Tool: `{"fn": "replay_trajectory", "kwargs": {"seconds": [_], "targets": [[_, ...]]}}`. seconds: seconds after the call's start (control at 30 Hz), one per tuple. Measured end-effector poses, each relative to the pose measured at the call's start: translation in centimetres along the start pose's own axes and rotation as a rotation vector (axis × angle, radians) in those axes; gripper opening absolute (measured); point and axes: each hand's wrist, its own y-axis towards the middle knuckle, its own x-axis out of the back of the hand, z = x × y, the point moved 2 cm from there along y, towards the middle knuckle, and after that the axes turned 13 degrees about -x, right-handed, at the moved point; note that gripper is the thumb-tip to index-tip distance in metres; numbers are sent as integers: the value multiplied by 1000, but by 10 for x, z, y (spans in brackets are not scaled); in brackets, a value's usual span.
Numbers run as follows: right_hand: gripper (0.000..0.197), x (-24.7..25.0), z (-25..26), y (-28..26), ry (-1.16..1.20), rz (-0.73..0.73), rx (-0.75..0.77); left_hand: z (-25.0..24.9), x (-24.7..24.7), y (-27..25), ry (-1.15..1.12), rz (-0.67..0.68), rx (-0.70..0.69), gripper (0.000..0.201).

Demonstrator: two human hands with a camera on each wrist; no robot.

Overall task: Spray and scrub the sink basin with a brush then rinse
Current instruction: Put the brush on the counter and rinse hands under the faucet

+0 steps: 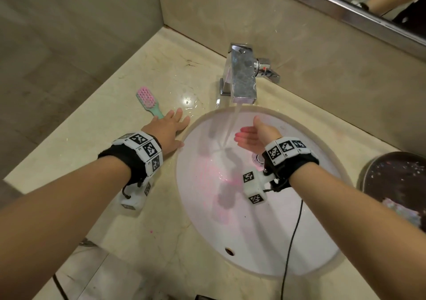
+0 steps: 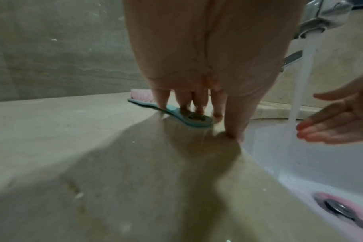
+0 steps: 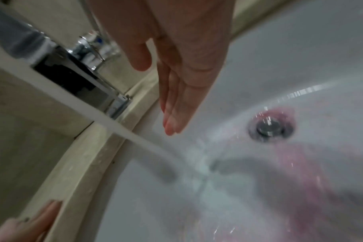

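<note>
The white oval sink basin (image 1: 258,230) carries pink streaks near its drain (image 3: 268,128). Water (image 1: 231,126) runs from the chrome faucet (image 1: 242,78) into the bowl. My right hand (image 1: 250,138) is held flat with straight fingers, palm toward the stream, just beside it and holding nothing. My left hand (image 1: 169,130) rests open on the counter at the basin's left rim. Its fingertips (image 2: 199,109) lie at the teal handle of the pink-bristled brush (image 1: 148,101), which lies on the counter; no finger curls round it.
The beige stone counter (image 1: 96,156) is wet around the faucet base. A dark round dish (image 1: 396,184) sits at the right edge. A black cable (image 1: 291,242) hangs across the basin from my right wrist. Walls close in at left and behind, with a mirror above.
</note>
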Motion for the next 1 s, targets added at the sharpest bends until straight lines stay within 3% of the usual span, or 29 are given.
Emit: {"fn": "replay_trajectory", "kwargs": {"seconds": [0.2, 0.47, 0.53, 0.7, 1.0], "targets": [[57, -27, -4, 0, 242, 121, -100, 0, 0, 0, -7, -6, -2, 74], [47, -48, 16, -6, 537, 324, -13, 0, 0, 0, -14, -7, 2, 74], [47, -46, 17, -7, 475, 258, -18, 1, -1, 0, -22, -12, 2, 73], [50, -31, 3, 6, 125, -111, -68, 1, -1, -1, -27, -14, -4, 74], [52, 4, -11, 4, -358, -246, -37, 0, -1, 0, -17, -19, 1, 74]]}}
